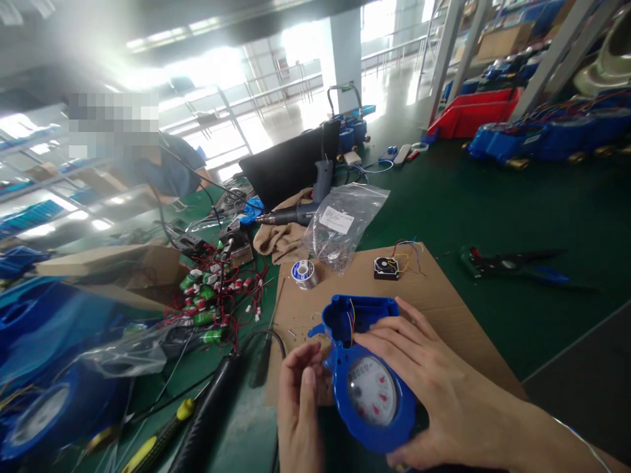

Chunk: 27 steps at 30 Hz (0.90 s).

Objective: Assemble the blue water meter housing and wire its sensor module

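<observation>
A blue water meter [409,410] with a round white dial and red pointers is tilted toward me in the lower middle. My right hand [438,381] grips it from the right, fingers over the box-shaped upper compartment and thumb near the lower rim. Yellow and red wires [351,315] come up inside that compartment. Just left of the meter is my left hand [302,401], fingers loosely curled with gaps and nothing visible in them. Beyond the meter, a small black-and-white module [386,268] with coloured wires lies on the cardboard sheet [444,328].
A solder spool [304,274], clear plastic bag [340,223] and heat gun [296,213] are behind. Wired green batteries [204,295], a black-sleeved tool [207,414] and a yellow screwdriver [160,440] lie left. Wire strippers [517,266] lie right. Another person [172,167] is across the bench.
</observation>
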Each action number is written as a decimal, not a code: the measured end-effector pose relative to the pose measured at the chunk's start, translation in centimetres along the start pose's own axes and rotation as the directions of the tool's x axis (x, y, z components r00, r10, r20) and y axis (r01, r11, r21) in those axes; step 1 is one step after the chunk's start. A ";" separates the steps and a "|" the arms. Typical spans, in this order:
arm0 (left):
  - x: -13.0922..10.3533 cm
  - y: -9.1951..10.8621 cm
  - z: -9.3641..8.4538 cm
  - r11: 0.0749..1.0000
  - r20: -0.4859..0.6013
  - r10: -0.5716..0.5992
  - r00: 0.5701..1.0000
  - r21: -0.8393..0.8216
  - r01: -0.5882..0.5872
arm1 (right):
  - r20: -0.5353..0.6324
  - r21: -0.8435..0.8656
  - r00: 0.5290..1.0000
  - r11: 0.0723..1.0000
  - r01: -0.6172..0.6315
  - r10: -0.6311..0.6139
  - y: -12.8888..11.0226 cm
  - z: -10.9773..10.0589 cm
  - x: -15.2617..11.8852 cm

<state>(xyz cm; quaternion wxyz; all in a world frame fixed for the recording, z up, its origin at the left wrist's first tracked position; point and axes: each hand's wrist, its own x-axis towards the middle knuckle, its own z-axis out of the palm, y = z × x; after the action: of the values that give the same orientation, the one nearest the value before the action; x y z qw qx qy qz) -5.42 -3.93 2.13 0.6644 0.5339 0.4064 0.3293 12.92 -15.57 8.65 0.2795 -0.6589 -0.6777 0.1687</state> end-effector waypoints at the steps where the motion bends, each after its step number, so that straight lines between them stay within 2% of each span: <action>1: -0.2 0.3 0.3 0.997 -0.023 0.077 0.997 0.016 -0.077 | 0.021 -0.014 1.000 1.000 0.003 -0.003 0.1 -0.1 -0.1; 4: -0.9 0.9 1.7 0.961 -0.017 0.271 0.963 0.070 -0.269 | 0.105 -0.027 0.994 0.999 0.018 -0.015 0.2 -0.9 -0.1; 5: -1.1 1.0 2.2 0.955 -0.001 0.288 0.958 0.078 -0.287 | 0.102 -0.016 0.995 1.000 0.021 -0.019 0.2 -1.4 0.1; 7: -1.4 0.9 2.9 0.956 0.029 0.281 0.959 0.079 -0.282 | 0.019 -0.001 0.999 0.999 0.034 -0.034 0.2 -2.5 1.0; 9: -1.6 0.7 3.2 0.962 0.055 0.264 0.963 0.062 -0.267 | -0.063 -0.055 0.994 0.995 0.082 -0.085 0.2 -3.6 2.5; 10: -1.7 0.7 3.2 0.963 0.062 0.262 0.963 0.053 -0.266 | -0.057 -0.108 0.991 0.987 0.116 -0.122 0.2 -4.1 3.5; 12: -1.8 0.7 3.2 0.966 0.056 0.256 0.965 0.028 -0.258 | 0.065 -0.229 0.982 0.955 0.187 -0.177 0.2 -4.8 5.6; 14: -1.9 0.9 3.2 0.972 0.045 0.233 0.971 -0.022 -0.232 | 0.194 -0.300 0.965 0.925 0.232 -0.179 0.2 -5.2 7.4; 17: -2.1 0.9 3.1 0.982 0.054 0.183 0.982 -0.057 -0.180 | 0.303 -0.283 0.933 0.916 0.283 -0.195 0.1 -5.8 9.1; 19: -2.3 0.8 3.0 0.986 0.073 0.162 0.984 -0.041 -0.159 | 0.320 -0.229 0.913 0.915 0.333 -0.252 0.0 -6.0 9.4; 23: -1.8 1.3 2.4 0.987 0.126 0.158 0.979 -0.006 -0.158 | 0.217 -0.221 0.906 0.886 0.408 -0.363 0.1 -5.6 9.1; 27: 0.7 3.0 2.4 0.971 0.135 0.227 0.964 0.042 -0.234 | 0.066 -0.278 0.900 0.858 0.432 -0.431 0.2 -4.6 8.6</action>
<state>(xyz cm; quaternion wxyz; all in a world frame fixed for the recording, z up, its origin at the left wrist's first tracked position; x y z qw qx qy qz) -2.96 -3.77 5.20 0.6308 0.6168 0.3068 0.3572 16.05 -7.71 13.50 0.2113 -0.5236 -0.8253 0.0027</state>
